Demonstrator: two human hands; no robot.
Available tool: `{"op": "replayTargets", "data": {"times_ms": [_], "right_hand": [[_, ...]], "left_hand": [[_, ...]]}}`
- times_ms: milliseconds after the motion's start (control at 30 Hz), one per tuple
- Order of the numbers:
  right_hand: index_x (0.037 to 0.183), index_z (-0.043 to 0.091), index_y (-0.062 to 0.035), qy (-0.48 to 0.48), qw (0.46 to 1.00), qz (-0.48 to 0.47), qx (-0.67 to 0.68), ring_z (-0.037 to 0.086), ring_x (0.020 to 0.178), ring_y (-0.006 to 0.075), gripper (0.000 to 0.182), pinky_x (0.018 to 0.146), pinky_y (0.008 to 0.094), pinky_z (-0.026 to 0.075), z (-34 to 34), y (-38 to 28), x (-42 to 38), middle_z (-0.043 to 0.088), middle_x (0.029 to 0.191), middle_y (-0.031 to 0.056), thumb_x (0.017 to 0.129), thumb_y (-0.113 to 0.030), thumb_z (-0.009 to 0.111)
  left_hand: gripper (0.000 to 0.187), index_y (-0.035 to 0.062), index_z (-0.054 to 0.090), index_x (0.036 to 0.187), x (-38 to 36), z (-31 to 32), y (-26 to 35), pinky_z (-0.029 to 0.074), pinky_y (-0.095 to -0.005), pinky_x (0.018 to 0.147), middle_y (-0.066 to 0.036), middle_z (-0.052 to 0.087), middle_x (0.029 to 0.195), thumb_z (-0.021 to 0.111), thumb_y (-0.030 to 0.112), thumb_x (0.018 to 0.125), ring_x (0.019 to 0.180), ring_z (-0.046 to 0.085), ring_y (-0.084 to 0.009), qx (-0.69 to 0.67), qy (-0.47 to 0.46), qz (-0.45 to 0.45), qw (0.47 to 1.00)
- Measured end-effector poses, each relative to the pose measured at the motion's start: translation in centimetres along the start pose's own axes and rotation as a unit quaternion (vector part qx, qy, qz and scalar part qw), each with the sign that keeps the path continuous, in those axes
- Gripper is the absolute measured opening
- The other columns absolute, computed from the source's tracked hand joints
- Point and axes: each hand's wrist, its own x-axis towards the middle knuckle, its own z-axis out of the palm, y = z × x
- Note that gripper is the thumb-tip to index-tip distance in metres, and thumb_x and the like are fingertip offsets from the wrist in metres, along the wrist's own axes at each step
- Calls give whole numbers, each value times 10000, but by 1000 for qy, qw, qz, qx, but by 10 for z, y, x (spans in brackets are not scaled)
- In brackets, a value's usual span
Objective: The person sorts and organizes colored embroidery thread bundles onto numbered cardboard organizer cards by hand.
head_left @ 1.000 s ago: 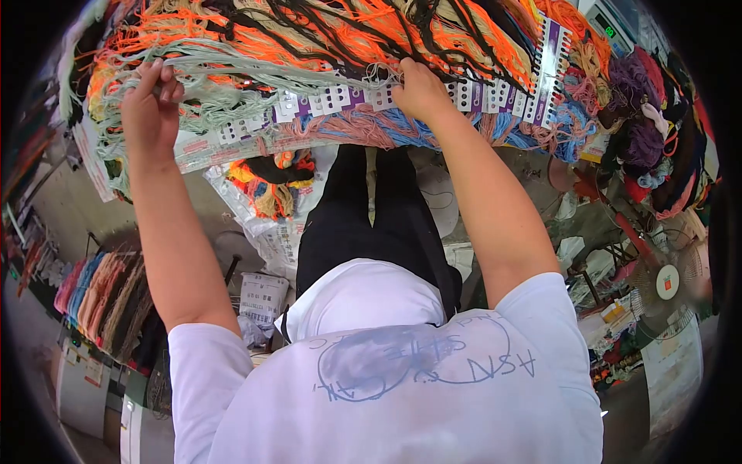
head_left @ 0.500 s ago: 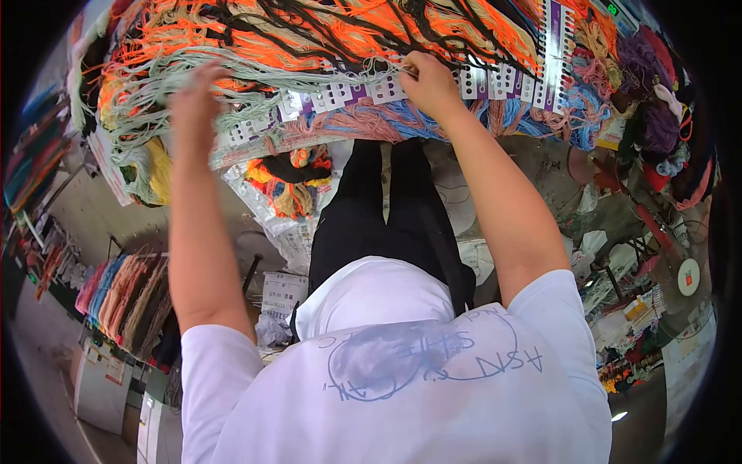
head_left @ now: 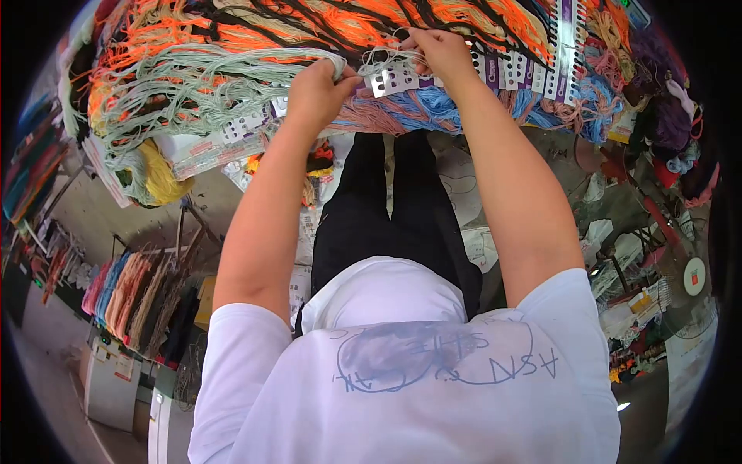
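Pale grey-green threads point(head_left: 224, 66) spread across the left part of the work surface. My left hand point(head_left: 321, 89) is closed on this bundle near its right end. Just to the right, my right hand point(head_left: 440, 56) pinches the thin pale strands at a white card with holes point(head_left: 393, 82). Between the two hands the strands form loose loops. Behind both hands lie orange, black and beige threads point(head_left: 309, 23). Blue and pink threads point(head_left: 433, 107) run along the near edge, below the cards.
Yellow thread point(head_left: 164, 174) hangs off the left edge. Purple and white cards point(head_left: 563, 50) stand at the right, near more coloured skeins point(head_left: 661, 116). A rack of hanging skeins point(head_left: 131, 294) is at the lower left. A round white disc point(head_left: 694, 276) is at the right.
My left hand has moved right, from the left part of the pale threads to near my right hand, and now grips the bundle. My right hand has shifted slightly right and up.
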Motion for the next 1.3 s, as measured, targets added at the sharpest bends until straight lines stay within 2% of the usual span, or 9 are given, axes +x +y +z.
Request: {"op": "replayTargets", "data": {"times_ms": [133,200,333,400,567,767,900,1067,1300], "right_hand": [[850,645,-20,14,998,59,31,565,518,91,351,521,225,437,-2,-9,1,571,606,13,871,-350,527],[860,646,-23,7,997,65,33,591,551,103,359,549,232,445,-2,-16,-1,598,633,25,873,-357,515],[879,648,-31,-4,997,79,21,643,628,132,364,601,237,459,-5,-11,4,660,722,62,877,-356,483],[881,648,-33,1,997,70,15,643,628,131,359,599,235,459,-4,-12,3,663,725,63,876,-351,481],[876,643,-34,5,997,83,8,643,625,130,358,596,235,460,-4,-15,3,663,718,63,876,-350,475],[872,643,-31,9,997,74,5,645,625,132,364,593,239,462,-3,-14,3,665,721,66,879,-352,470],[873,643,-31,7,997,77,7,648,631,131,367,594,235,463,-4,-12,4,667,721,66,877,-360,479],[873,641,-34,1,997,72,11,649,629,126,366,582,228,460,-4,-10,5,668,719,60,878,-363,483],[871,640,-39,-3,996,83,15,652,625,125,361,576,226,460,-5,-7,8,667,721,54,881,-363,481]], "left_hand": [[208,29,618,925,2,-20,-13,473,-298,627,-95,639,783,674,184,798,668,591,-169,62,-13,44,997],[212,62,621,960,1,-34,-32,468,-347,656,-134,633,818,644,202,803,733,602,-288,41,22,44,998],[228,20,609,986,-7,-105,-95,459,-278,603,-42,609,775,638,168,815,634,558,-154,-64,104,-22,992],[149,29,595,902,-17,-131,-91,410,-262,535,-1,536,703,628,149,820,526,452,-95,-293,136,-162,933],[198,55,502,916,-29,-216,-182,354,-242,477,-53,562,749,452,245,938,409,314,-92,-670,251,-90,692],[291,44,529,1026,-14,-176,-124,392,-232,468,-120,607,967,414,301,952,423,371,-98,-640,217,-133,725],[295,105,624,1061,-7,-65,-23,408,-256,494,-4,579,777,658,256,810,570,511,-100,-389,75,-233,888],[291,71,606,963,-2,9,3,473,-336,654,-118,616,811,706,212,729,752,605,-266,8,14,-22,1000],[160,32,619,807,-4,5,-14,442,-315,626,-101,583,748,693,155,736,680,559,-261,-60,55,59,995]]}}
